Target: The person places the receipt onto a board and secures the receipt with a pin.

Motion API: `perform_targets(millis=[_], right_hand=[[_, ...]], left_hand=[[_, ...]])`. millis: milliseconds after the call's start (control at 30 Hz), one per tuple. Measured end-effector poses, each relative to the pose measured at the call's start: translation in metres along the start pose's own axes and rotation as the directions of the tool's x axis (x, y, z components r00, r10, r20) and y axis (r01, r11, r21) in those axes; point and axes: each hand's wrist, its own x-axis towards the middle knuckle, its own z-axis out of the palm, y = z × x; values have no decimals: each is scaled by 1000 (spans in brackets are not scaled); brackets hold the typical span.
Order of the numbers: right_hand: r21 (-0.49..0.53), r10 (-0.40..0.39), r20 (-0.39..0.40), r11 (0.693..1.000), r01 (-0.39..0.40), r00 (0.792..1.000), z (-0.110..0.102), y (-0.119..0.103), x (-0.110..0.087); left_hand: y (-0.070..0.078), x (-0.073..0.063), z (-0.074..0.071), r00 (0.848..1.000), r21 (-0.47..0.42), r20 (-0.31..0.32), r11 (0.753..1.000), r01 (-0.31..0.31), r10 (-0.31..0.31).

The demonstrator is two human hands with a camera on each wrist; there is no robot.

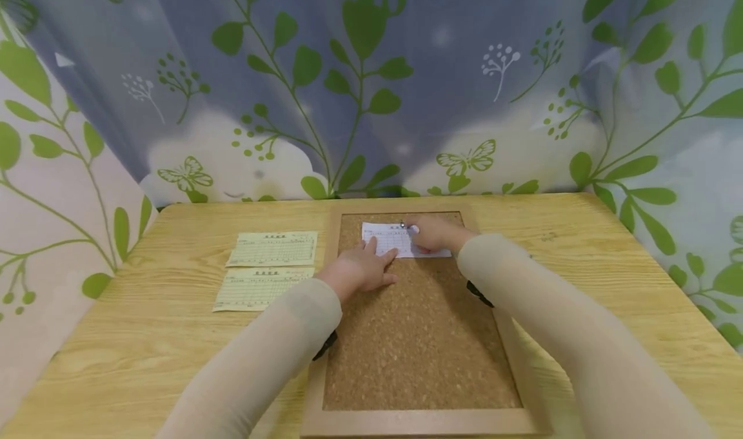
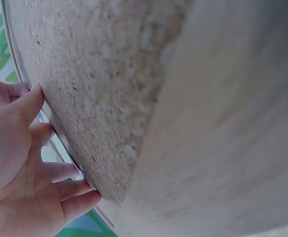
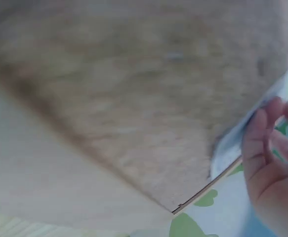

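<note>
Beyond both hands hangs a leaf- and butterfly-patterned curtain (image 1: 441, 84), meeting the far edge of a wood-grain table (image 1: 580, 252) that spreads out to either side of them. Under the hands lies a cork board (image 1: 418, 349) in a pale wooden frame (image 1: 418, 421), most of its bare cork on the person's side of them. Two light sleeves reach in from the near side: the left sleeve (image 1: 261, 355) crosses the frame's left edge, the right sleeve (image 1: 540, 303) its right. The left hand (image 1: 361, 270) is open, fingers spread and pressing on the cork and the paper there. The right hand (image 1: 438, 234) has its fingers bent over that paper, hiding part of it; whether they pinch anything cannot be told. Left of the left hand lie two printed yellow-green slips, the farther one (image 1: 273, 249) uncovered, the nearer one (image 1: 255, 291) partly blocked by the left sleeve. The white printed slip (image 1: 387, 238) lies on the board's far part, beneath both hands' fingers. Smallest is a shiny pin-like piece (image 1: 402, 224) at the slip's far edge, just beside the right hand's fingertips.
</note>
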Motion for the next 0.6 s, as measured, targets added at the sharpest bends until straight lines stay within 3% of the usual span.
perform_targets(millis=[67, 200, 467, 600], right_hand=[[-39, -31, 28, 999, 32, 999, 2, 1, -4], [-13, -31, 71, 999, 32, 997, 5, 4, -6], [-1, -82, 100, 997, 82, 992, 7, 6, -7], [-26, -60, 102, 998, 62, 993, 7, 5, -4]], left_hand=[[0, 0, 0, 1000, 4, 1, 1000, 0, 0], [1, 1, 0, 1000, 0, 7, 1000, -8, 8], [1, 1, 1, 1000, -4, 12, 1000, 0, 0], [-1, 0, 1, 1000, -3, 6, 1000, 0, 0]])
